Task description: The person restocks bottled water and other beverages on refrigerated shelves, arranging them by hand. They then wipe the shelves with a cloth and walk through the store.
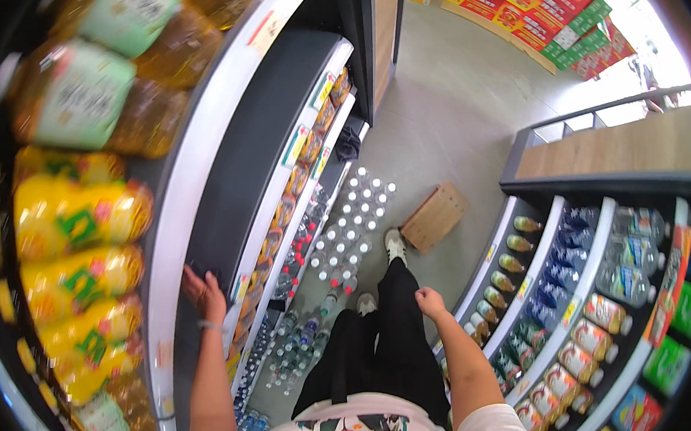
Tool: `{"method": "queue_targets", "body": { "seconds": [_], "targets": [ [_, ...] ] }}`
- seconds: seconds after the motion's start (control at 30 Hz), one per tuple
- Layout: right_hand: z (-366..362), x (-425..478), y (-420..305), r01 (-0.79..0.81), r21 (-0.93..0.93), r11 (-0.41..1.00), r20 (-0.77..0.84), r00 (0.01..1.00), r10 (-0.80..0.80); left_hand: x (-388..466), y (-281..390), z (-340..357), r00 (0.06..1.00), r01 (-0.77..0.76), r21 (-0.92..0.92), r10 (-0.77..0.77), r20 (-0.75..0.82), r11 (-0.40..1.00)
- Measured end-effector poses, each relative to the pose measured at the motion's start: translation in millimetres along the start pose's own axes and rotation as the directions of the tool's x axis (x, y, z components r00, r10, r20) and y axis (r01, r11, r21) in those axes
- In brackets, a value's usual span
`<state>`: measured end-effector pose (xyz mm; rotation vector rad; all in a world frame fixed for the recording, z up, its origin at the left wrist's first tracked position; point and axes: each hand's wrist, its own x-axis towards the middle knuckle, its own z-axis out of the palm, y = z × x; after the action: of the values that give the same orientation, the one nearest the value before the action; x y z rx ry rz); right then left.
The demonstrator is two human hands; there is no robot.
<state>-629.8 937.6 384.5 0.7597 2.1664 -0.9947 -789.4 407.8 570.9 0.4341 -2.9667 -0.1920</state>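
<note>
My left hand (207, 296) reaches into a black, bare-looking shelf board (255, 131) on the left, under a higher shelf's white edge (188, 192). Its fingertips are partly covered by that edge, and a small dark patch by the fingers is too unclear to name. My right hand (431, 302) hangs beside my right thigh with its fingers curled in, and nothing shows in it. Large oil-coloured bottles with green labels (86, 98) and yellow-wrapped bottles (84, 212) fill the higher shelf close to my left arm.
Clear bottles with white caps (351, 216) stand grouped on the floor by the left shelves. A wooden step stool (435, 217) lies beyond my foot. Drink shelves (548, 278) line the right side. A dark cloth (348, 143) rests on a low left shelf; stacked red cartons (516, 14) stand far off.
</note>
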Motion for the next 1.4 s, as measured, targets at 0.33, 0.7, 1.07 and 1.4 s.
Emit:
{"method": "queue_targets", "body": {
  "seconds": [0.33, 0.7, 1.07, 1.4],
  "targets": [
    [0.4, 331.2, -149.0, 0.352, -0.371, 0.859, 0.079, 0.934, -0.349, -7.7, 30.8, -3.3, 0.982, 0.188, -0.271, -0.174, 0.074, 0.944],
    [110.4, 537.5, -293.4, 0.525, -0.664, 0.532, -0.065, 0.669, -0.741, -36.1, 30.6, -20.2, 0.913, 0.406, -0.158, -0.392, 0.112, 0.900],
    [58.4, 520.9, -262.4, -0.148, 0.989, 0.025, 0.149, 0.937, -0.316, -29.7, -1.8, -14.2, 0.972, 0.221, -0.138, -0.208, 0.107, 0.965],
    [-155.6, 246.2, -228.7, -0.157, 0.973, -0.172, 0.030, 0.817, -0.576, -6.4, 41.7, -7.3, 0.988, 0.127, 0.059, -0.121, -0.095, 0.990]
  ]
}}
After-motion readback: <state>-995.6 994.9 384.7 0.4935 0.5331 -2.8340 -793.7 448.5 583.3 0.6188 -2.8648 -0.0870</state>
